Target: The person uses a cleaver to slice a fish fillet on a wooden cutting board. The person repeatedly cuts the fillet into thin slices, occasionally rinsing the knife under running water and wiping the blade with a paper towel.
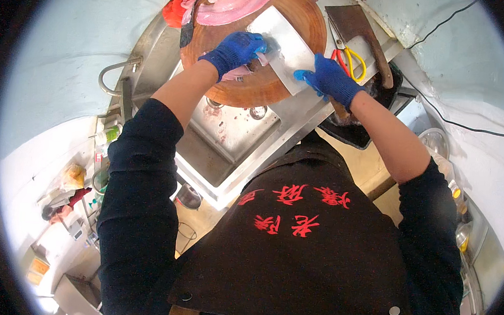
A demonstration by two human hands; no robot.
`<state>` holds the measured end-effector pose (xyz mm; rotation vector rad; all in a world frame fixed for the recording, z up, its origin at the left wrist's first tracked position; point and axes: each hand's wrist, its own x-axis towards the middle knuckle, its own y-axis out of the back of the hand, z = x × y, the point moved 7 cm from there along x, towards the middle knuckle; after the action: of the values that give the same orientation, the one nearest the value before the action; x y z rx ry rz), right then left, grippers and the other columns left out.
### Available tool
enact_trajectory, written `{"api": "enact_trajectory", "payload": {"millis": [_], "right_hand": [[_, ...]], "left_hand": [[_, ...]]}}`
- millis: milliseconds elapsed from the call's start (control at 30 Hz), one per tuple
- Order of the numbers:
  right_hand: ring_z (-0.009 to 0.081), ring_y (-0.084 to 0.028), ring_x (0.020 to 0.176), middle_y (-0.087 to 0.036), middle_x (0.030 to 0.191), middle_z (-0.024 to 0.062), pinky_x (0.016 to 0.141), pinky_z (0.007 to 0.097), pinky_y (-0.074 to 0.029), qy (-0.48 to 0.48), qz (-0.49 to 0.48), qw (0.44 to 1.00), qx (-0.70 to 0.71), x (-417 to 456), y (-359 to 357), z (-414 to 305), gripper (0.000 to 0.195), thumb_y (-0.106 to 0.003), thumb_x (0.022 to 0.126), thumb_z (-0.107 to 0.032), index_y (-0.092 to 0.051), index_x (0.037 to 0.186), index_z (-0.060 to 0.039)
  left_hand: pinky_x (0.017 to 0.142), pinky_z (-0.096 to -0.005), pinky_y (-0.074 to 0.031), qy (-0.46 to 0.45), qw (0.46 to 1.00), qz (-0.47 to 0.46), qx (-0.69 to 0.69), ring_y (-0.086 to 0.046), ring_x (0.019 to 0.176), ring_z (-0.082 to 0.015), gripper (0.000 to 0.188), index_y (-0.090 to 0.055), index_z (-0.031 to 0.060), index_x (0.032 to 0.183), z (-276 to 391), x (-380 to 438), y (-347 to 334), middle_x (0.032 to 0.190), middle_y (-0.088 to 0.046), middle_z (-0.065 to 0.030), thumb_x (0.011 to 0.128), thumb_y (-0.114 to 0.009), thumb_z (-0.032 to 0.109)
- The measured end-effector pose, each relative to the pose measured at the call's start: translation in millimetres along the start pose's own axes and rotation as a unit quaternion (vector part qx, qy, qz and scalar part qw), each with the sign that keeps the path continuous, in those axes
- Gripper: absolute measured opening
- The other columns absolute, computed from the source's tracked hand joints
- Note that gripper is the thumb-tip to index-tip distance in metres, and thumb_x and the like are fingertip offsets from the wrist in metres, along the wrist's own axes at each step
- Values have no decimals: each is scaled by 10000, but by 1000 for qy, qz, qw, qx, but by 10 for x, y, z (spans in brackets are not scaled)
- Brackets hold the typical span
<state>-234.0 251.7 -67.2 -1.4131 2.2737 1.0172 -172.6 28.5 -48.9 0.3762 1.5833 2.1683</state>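
A round wooden chopping block stands over the sink. My right hand, in a blue coated glove, grips a wide cleaver near its handle, which juts out below the hand. The bright blade lies slanted over the block. At the blade's left side, my gloved left hand pinches a small pale piece of fish flesh. Below that hand lie more pinkish pieces, partly covered by it. A long pink fillet curves along the block's far side, with a dark strip of skin at the left.
A red plastic bag lies at the far left of the block. Scissors and a dark cleaver rest to the right. A black tray sits under my right forearm. The stained steel sink opens below the block.
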Motion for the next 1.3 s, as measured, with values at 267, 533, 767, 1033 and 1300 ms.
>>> {"api": "enact_trajectory", "payload": {"millis": [267,533,767,1033,1300], "right_hand": [[467,-695,988,-691,1028,337,861,507,-564,48,78,992,-93,270,-21,-63,726,-727,840,-582,-590,1142,63],[455,-704,974,-698,992,325,844,510,-571,104,109,984,-95,374,38,-511,661,-715,848,-578,-663,1060,47],[130,-522,461,-542,631,13,400,304,-443,57,80,968,231,-301,357,-180,473,-820,866,-407,-596,1022,-21],[152,-572,491,-573,656,39,408,310,-473,-42,48,982,175,-306,205,411,511,-846,834,-427,-548,992,-44],[238,-708,712,-713,815,166,673,377,-568,-4,86,992,97,-525,287,743,638,-802,845,-504,-643,1132,44]], "left_hand": [[789,-448,-564,130,982,-32,-131,-685,908,-383,129,-708,149,975,-137,49,-80,996,-707,-135,863,-668,198],[831,-444,-539,133,981,1,-142,-679,966,-360,192,-717,148,1074,293,-165,-161,1076,-715,-127,884,-694,157],[1093,-484,-414,131,985,48,106,-532,1313,-360,528,-599,122,1382,275,-833,340,1401,-604,-113,882,-694,265],[1128,-558,-380,203,950,212,-106,-455,1337,-512,789,-433,-53,1459,271,-213,-22,1473,-443,-344,905,-719,431],[1175,-563,-298,273,933,229,45,-381,1398,-521,861,-327,-95,1504,1151,315,-452,1535,-376,-332,936,-659,461]]}}
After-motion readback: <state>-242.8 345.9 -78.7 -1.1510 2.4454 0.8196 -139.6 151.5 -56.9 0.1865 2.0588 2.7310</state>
